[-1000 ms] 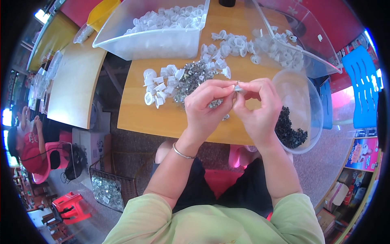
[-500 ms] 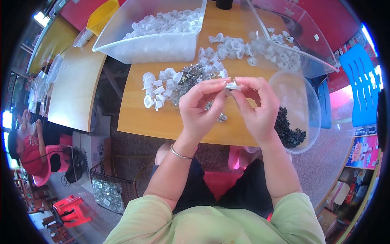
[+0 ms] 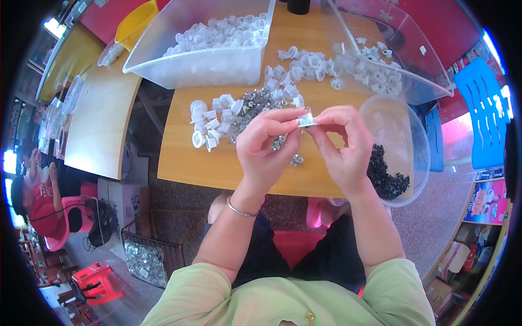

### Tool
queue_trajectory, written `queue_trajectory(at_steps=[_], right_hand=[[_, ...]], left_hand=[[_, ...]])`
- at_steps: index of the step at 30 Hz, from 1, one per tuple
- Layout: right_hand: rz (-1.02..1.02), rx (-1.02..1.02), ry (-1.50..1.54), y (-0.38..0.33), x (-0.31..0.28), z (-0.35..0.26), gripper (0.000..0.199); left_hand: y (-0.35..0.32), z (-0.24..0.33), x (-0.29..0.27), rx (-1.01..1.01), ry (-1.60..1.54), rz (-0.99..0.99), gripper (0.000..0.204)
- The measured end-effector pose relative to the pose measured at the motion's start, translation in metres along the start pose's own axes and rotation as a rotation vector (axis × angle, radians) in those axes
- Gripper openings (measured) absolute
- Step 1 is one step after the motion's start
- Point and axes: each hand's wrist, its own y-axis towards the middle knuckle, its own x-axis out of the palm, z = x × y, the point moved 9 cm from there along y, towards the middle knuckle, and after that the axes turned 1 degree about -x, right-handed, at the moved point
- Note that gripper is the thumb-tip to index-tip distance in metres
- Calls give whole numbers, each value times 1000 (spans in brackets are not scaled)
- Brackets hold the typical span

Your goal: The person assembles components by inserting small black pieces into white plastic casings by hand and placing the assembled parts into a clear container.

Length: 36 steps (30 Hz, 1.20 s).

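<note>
A small white plastic fitting with a round flange (image 3: 306,121) is pinched between my two hands above the front of the wooden table (image 3: 217,168). My left hand (image 3: 267,142) grips its left side with thumb and fingertips. On the other side, my right hand (image 3: 345,142) pinches its edge. Beneath and beyond my left hand lies a heap of small shiny metal pieces (image 3: 255,103), partly hidden by that hand. White plastic fittings (image 3: 209,122) are scattered left of the heap. More loose white fittings (image 3: 310,65) lie farther back.
A clear bin (image 3: 212,79) full of white fittings stands at the back left. Another clear bin (image 3: 429,87) tilts at the back right. Right of my hands, a round clear tub (image 3: 421,163) holds small black pieces (image 3: 387,176). A seated person (image 3: 43,198) is at the far left.
Both hands have come slightly nearer to me with the white fitting. It has turned, so its flange now lies lower and its upright part shows above.
</note>
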Motion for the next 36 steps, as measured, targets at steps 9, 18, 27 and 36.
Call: queue_trajectory(at_steps=[9,18,27,36], right_hand=[[1,-29,19,1,-1,-5,25],[2,-134,-30,3,-7,-14,22],[35,20,-42,-1,-12,-1,18],[-3,337,252,-5,-3,33,11]], left_hand=[[1,25,5,257,314,-12,18],[0,30,11,322,360,-30,17],[-3,14,17,158,255,-89,18],[-10,-28,11,-310,-206,-12,17]])
